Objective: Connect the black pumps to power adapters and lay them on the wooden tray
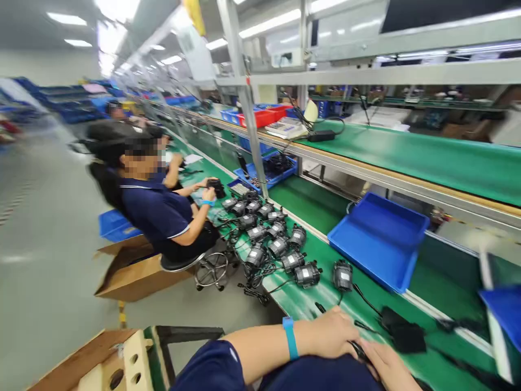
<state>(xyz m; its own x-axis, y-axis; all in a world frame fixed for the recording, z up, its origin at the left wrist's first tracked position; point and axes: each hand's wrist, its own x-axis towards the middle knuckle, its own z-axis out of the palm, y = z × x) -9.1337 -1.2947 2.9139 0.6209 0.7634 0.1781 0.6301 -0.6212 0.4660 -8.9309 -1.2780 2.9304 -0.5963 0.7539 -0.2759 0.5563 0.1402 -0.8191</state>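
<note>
Two bare hands low in the scene, close to the near edge of one green bench (299, 305). Pinched between the fingers of the left hand (336, 332), one black cable (360, 352), running on toward the right hand (388, 366). Right hand partly cut off and close against the left, with fingers laid along the cable; cannot tell whether gripping. Around the left wrist, one blue band (290, 338).

Just beyond the right hand, on the bench, one black adapter (402, 328). Beyond the left hand, one black motor unit (342, 275) apart from the others. Farther left, a cluster of at least thirteen more motor units (279, 247), white labels showing on many, the far ones overlapping too much for a sure count.

To the far right of the cluster, one blue tray (378, 239), tilted. At the right edge, one more blue tray (504, 312), cut off. On the left, one seated co-worker (158, 217), both hands at one dark unit (216, 188).
</note>
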